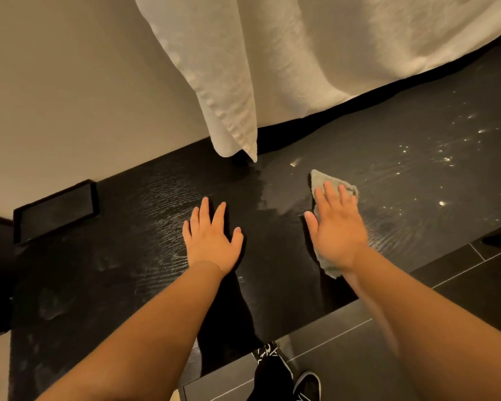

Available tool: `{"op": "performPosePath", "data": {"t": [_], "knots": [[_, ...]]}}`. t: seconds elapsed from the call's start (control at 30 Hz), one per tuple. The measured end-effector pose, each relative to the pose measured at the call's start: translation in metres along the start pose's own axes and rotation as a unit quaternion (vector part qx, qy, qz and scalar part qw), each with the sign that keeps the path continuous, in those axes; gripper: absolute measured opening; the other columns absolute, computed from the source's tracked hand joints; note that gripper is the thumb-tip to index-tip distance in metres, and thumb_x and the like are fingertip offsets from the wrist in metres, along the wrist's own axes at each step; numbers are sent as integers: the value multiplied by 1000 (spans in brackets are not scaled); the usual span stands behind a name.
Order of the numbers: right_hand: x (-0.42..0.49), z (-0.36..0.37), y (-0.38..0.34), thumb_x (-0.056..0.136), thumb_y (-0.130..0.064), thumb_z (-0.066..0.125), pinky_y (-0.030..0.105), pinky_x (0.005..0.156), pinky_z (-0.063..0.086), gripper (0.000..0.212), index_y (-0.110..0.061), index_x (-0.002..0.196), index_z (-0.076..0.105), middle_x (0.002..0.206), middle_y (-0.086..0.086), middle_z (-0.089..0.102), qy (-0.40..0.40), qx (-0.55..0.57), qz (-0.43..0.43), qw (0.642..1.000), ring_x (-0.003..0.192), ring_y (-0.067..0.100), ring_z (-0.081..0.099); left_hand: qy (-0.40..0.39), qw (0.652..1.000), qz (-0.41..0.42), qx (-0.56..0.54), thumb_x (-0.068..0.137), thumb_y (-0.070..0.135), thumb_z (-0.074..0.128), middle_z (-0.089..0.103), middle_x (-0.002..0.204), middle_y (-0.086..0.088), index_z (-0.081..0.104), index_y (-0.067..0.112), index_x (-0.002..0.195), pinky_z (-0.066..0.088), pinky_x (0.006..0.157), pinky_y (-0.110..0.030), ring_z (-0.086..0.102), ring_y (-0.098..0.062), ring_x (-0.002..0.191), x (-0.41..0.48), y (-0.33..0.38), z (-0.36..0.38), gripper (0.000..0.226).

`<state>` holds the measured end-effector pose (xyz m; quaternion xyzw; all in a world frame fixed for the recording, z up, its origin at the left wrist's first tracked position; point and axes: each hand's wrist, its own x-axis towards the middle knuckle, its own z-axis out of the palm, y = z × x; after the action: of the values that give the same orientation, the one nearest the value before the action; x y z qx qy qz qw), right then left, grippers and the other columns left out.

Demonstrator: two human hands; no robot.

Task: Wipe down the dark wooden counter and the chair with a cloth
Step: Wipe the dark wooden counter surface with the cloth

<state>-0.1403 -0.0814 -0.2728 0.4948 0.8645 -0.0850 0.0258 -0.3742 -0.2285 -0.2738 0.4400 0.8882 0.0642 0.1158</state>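
Note:
The dark wooden counter (pixel 145 256) runs across the view from lower left to upper right, its grain streaked with damp patches. My right hand (pixel 334 227) lies flat with straight fingers on a grey-green cloth (pixel 323 180), pressing it onto the counter; cloth edges show beyond the fingertips and below the wrist. My left hand (pixel 213 235) rests flat on the bare counter, fingers spread, to the left of the cloth. No chair is in view.
A black rectangular tray (pixel 55 211) sits at the counter's left end against the beige wall. A cream curtain (pixel 301 59) hangs down to the counter's back edge. Dark floor tiles (pixel 388 357) and my black shoes (pixel 307 386) show below the front edge.

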Motion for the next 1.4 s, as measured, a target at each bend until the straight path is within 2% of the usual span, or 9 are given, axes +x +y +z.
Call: {"op": "performPosePath", "data": {"t": [0.2,0.27,0.37,0.5,0.77,1.0,1.2,1.3,1.4], "knots": [[-29,9,-60,103,-58,12,50,128,-2,72,-22,165,6,173,4,1,-105,-45,-202,973,158,33,-6,6,1000,9,24,99,60,36,4,175,2,19,34,165,2,130,-52,-1,-26,161,4,1,5,73],[-14,7,-40,105,-57,20,46,129,3,70,-23,165,14,173,5,10,-75,-42,-225,971,159,31,4,6,1000,9,21,98,59,37,4,175,2,20,33,164,1,130,-52,-1,-26,161,4,0,5,73],[18,1,13,103,-58,22,51,126,19,71,-17,160,31,165,13,32,-4,-20,-74,997,154,39,23,7,1000,10,20,98,58,37,4,175,2,20,33,164,1,130,-52,-2,-26,162,5,0,6,73],[32,-10,25,100,-60,12,54,127,11,78,-15,163,22,169,14,19,-30,5,66,997,155,42,12,3,1000,9,30,97,59,35,3,176,1,19,33,165,1,130,-52,-2,-26,162,7,1,6,75],[-8,6,-56,100,-60,5,44,129,-4,76,-23,165,11,173,0,4,-93,-16,-200,975,159,26,-6,-4,999,10,33,95,62,31,2,176,1,18,34,164,2,130,-53,-3,-27,162,8,1,5,76],[11,-3,4,104,-57,16,48,129,10,71,-16,161,30,169,9,25,-22,19,12,1000,158,33,12,-1,1000,11,28,94,62,30,4,175,1,19,34,164,1,130,-52,-2,-27,161,8,1,3,77],[-26,-2,-46,104,-62,13,46,129,2,75,-20,166,11,173,2,7,-101,-14,-154,983,159,27,-5,3,999,11,31,94,62,32,6,175,1,21,33,164,3,130,-53,0,-27,161,8,1,4,76],[-1,0,-4,102,-63,19,47,128,14,76,-17,161,33,167,9,31,-29,-15,-80,996,157,31,17,4,1000,11,28,95,60,35,7,175,0,22,33,164,3,130,-53,0,-28,161,8,1,5,75],[15,-4,15,101,-64,15,51,128,13,79,-14,161,32,167,12,29,-39,-3,10,999,156,37,16,3,1000,10,29,95,59,36,7,175,0,21,33,164,3,130,-53,0,-27,161,8,1,5,75]]}}
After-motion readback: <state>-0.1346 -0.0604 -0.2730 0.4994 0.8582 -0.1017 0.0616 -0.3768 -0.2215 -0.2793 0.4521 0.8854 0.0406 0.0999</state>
